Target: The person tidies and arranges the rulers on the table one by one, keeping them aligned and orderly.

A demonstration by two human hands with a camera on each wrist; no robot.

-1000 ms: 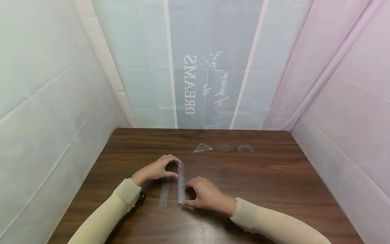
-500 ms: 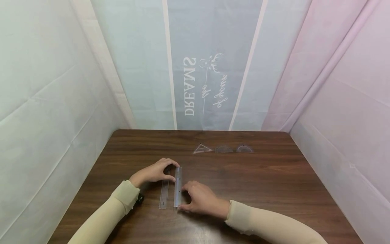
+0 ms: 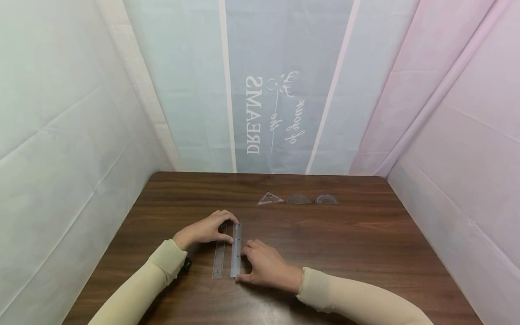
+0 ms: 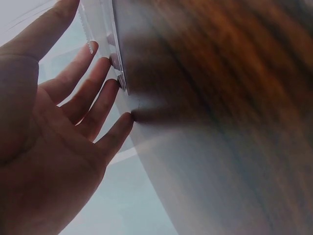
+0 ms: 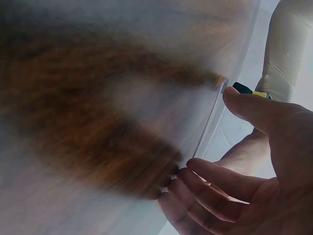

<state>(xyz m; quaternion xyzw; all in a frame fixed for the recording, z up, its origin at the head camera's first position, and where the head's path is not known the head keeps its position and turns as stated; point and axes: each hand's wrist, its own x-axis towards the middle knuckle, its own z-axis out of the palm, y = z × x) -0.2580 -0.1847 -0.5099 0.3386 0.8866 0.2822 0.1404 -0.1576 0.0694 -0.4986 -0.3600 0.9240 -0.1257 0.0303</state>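
Observation:
A clear ruler with a bluish stripe (image 3: pixel 236 253) lies lengthwise between the two hands. My left hand (image 3: pixel 209 228) holds its far end, a fingertip at the end and the thumb at the left edge. At the near end, my right hand (image 3: pixel 268 266) has its thumb, with its other fingertips along the right edge. Just left of it, a second clear ruler (image 3: pixel 218 262) lies almost parallel, partly hidden by the left hand. Fingertips meet the clear ruler edge (image 4: pixel 117 54) in the left wrist view; the right wrist view shows thumb and fingers spread along its edge (image 5: pixel 209 122).
Toward the back of the brown wooden table (image 3: pixel 357 243) lie a clear set square (image 3: pixel 270 201) and two clear protractors, one (image 3: pixel 299 199) beside the other (image 3: pixel 327 199). Fabric walls stand behind and at both sides.
Both hands have moved slightly left and nearer with the striped ruler, narrowing its gap to the second ruler. In the last half second they have barely moved.

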